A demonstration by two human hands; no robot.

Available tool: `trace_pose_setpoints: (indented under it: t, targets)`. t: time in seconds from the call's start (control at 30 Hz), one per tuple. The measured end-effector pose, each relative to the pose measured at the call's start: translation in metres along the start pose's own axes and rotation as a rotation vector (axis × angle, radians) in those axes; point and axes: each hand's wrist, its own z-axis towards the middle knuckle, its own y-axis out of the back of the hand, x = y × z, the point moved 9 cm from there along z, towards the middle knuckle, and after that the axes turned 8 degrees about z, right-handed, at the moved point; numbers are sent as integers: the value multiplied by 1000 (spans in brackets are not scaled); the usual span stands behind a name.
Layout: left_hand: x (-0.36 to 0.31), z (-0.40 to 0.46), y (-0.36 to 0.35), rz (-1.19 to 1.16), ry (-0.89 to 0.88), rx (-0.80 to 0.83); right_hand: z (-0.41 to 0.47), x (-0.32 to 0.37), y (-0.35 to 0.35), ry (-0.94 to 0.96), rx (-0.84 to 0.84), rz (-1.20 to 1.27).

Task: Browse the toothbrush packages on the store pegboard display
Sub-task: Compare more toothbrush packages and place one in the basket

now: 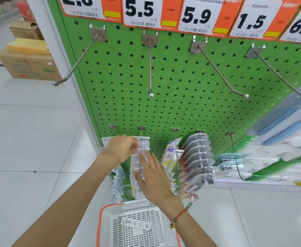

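Green pegboard [164, 82], and low on it the toothbrush packages [142, 145] hang in a tight row on a hook. Left hand [121, 147] pinches the top edge of 1 card; right hand [154, 177] lies flat, fingers straight, pressing the cards nearer the hook's tip. Risk, as I judge it: tug too far along the hook and several could slide off together, dropping toward the white basket [107, 229] below, where 1 package [136, 223] already lies.
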Motion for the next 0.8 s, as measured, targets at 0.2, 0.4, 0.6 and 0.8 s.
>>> trace_pose_setpoints:
  t: [0.2,0.4,0.6,0.8]
  targets:
    - [-6,-4,8,106,-56,-100,0,-4,-6,-34,33,1]
    - [5,-17,10,93,21,-163,1,-4,-5,-41,25,10]
    - [25,-36,4,116,125,-216,2,-2,-4,-34,33,-22]
    - [34,-59,4,102,227,-256,1,1,1,-13,11,-83]
